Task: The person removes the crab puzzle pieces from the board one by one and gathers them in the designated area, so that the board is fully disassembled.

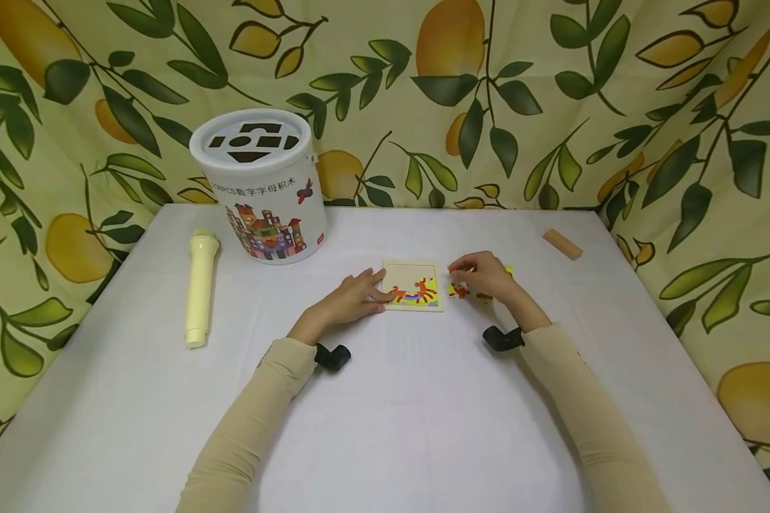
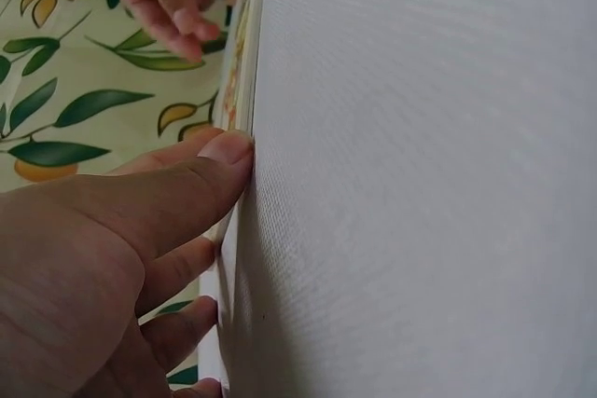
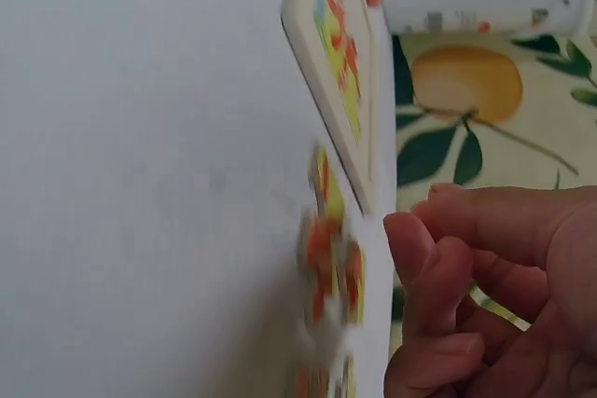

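A square wooden puzzle board (image 1: pixel 411 266) lies mid-table, with a red animal picture on a yellow and green ground along its lower half. At its lower left corner my left hand (image 1: pixel 353 299) holds it, thumb at the near edge and a finger over the frame; the left wrist view shows the thumb (image 2: pixel 229 151) against the edge. My right hand (image 1: pixel 484 274) hovers over loose puzzle pieces (image 1: pixel 460 291) to the right of the board. Its fingers (image 3: pixel 438 272) are loosely bent, and no piece shows between them in the right wrist view. Those pieces (image 3: pixel 322 253) look blurred there and are partly covered in the head view.
A white block bucket (image 1: pixel 269 192) with a shape-hole lid stands at the back left. Beside it lies a pale yellow toy microphone (image 1: pixel 201 288). A small wooden block (image 1: pixel 562 244) is at the back right. Patterned curtains (image 1: pixel 372 107) rise behind the white table (image 1: pixel 411 413).
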Motion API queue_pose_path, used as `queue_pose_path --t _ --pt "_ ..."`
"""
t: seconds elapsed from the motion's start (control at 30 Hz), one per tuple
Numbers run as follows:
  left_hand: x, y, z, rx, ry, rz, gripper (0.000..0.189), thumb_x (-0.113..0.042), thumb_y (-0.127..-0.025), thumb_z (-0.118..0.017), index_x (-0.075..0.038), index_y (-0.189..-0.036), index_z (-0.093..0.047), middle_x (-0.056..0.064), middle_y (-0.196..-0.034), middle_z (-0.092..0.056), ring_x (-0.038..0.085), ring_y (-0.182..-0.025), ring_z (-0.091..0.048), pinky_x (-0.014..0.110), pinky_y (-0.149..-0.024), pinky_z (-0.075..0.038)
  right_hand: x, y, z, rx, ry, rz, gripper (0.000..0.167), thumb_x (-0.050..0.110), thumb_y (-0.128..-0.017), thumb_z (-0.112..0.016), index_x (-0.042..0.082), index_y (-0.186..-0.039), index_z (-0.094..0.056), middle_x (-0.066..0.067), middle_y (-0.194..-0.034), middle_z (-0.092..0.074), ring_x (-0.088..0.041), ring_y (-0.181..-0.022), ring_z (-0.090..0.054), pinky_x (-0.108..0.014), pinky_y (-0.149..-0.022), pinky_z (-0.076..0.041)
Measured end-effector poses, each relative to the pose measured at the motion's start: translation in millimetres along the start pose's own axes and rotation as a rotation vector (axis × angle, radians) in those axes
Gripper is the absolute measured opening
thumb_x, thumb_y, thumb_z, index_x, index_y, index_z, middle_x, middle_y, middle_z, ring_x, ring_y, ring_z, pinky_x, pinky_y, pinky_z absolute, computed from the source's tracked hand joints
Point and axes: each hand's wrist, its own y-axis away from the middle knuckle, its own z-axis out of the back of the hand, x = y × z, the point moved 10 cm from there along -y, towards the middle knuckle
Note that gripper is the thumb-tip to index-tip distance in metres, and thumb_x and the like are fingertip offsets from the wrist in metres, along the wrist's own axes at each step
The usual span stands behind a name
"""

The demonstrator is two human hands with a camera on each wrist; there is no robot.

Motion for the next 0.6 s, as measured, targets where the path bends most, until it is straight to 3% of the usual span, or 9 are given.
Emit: queue_pose_path --t 0.17,0.4,0.6 --pt "0.5 -0.3 -1.1 0.006 -0.019 -0.005 0.036 -0.024 -0.090 -0.057 -0.019 -0.126 -0.057 0.015 -0.150 -0.024 0.039 -0.140 -0.015 0.063 -0.107 -0.015 27.7 -9.1 -28.0 0.062 0.034 0.074 0.022 0.015 -0.086 -0.063 0.004 -0.104 -0.068 -0.012 -0.098 -0.065 -0.020 -0.076 -0.051 -0.026 -0.060 -0.042" --pt "2.9 -1.3 -1.2 0.007 -0.026 0.001 0.035 -0.026 -0.091 -0.056 -0.021 -0.125 -0.057 0.013 -0.150 -0.024 0.037 -0.140 -0.015 0.062 -0.108 -0.015 42.7 -13.6 -45.7 0.125 0.169 0.118 0.036 0.019 -0.076 -0.075 0.002 -0.106 -0.065 -0.014 -0.105 -0.057 -0.026 -0.098 -0.049 -0.041 -0.090 -0.040" --pt "2.4 -1.4 -0.7 0.000 -0.037 -0.003 0.035 -0.026 -0.091 -0.056 -0.019 -0.125 -0.057 0.015 -0.150 -0.025 0.038 -0.140 -0.016 0.063 -0.107 -0.016 45.2 -12.1 -48.4 0.147 0.194 0.157 0.038 0.018 -0.074 -0.077 0.003 -0.105 -0.064 -0.014 -0.103 -0.054 -0.025 -0.096 -0.047 -0.041 -0.090 -0.039"
